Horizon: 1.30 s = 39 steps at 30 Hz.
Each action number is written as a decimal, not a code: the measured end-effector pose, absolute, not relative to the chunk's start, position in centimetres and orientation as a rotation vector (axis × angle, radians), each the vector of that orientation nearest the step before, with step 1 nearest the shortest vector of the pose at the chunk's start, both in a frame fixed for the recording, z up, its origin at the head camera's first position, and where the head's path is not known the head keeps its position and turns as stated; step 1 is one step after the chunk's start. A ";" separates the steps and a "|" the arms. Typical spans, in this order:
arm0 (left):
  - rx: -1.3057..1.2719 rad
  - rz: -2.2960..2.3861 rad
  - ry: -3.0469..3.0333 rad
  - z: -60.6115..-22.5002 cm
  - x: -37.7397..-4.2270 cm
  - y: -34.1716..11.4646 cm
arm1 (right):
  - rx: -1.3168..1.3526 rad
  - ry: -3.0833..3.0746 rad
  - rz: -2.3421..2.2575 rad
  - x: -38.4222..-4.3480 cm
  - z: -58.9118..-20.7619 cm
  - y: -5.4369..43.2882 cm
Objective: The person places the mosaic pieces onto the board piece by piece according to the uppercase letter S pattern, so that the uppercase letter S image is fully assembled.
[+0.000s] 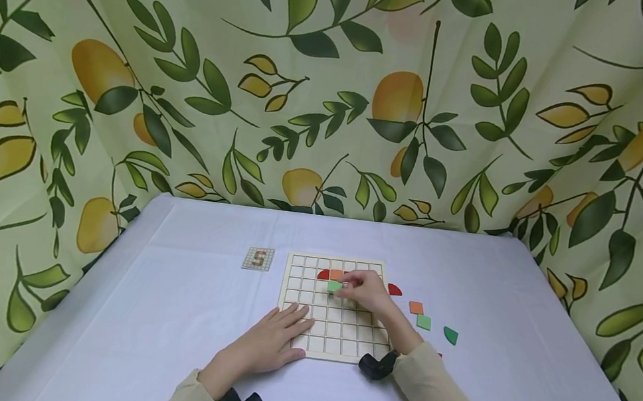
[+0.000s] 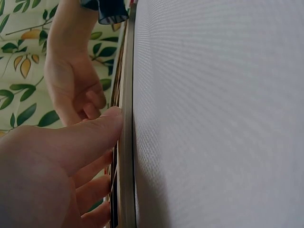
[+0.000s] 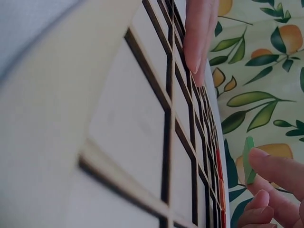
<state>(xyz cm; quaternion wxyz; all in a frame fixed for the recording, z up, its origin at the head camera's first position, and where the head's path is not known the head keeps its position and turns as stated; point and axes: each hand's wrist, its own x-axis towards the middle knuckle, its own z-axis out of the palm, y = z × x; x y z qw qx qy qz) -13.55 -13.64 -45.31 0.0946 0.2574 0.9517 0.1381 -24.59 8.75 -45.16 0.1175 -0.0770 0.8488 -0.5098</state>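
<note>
A square wooden grid board [image 1: 333,347] lies on the table. My left hand [image 1: 271,341] rests on its lower left corner, fingers spread; in the left wrist view the thumb [image 2: 95,135] touches the board's edge. Over the board's upper part, my right hand [image 1: 367,291] pinches a light green square tile [image 1: 334,287]. The right wrist view shows that tile [image 3: 249,160] on edge, held above the grid. Just behind it, a red quarter-round tile [image 1: 323,274] and an orange square tile [image 1: 336,274] sit in cells; another red tile beside them is mostly hidden by my right fingers.
Right of the board lie a red quarter-round tile [image 1: 395,290], an orange square [image 1: 416,308], a light green square [image 1: 423,322] and a dark green quarter-round [image 1: 450,335]. A red bit shows beside the right sleeve. A small pattern card [image 1: 258,259] lies left of the board.
</note>
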 end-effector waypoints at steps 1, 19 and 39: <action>0.763 0.408 2.823 -45.3 -13.5 -13.6 | -0.220 2.486 -1.486 -24.6 -45.2 8.6; 0.778 0.395 2.836 -45.1 -13.5 -13.6 | -0.110 2.528 -1.472 -25.2 -45.6 7.0; 0.801 0.393 2.841 -45.2 -13.5 -13.7 | -0.046 2.618 -1.377 -25.4 -45.4 5.2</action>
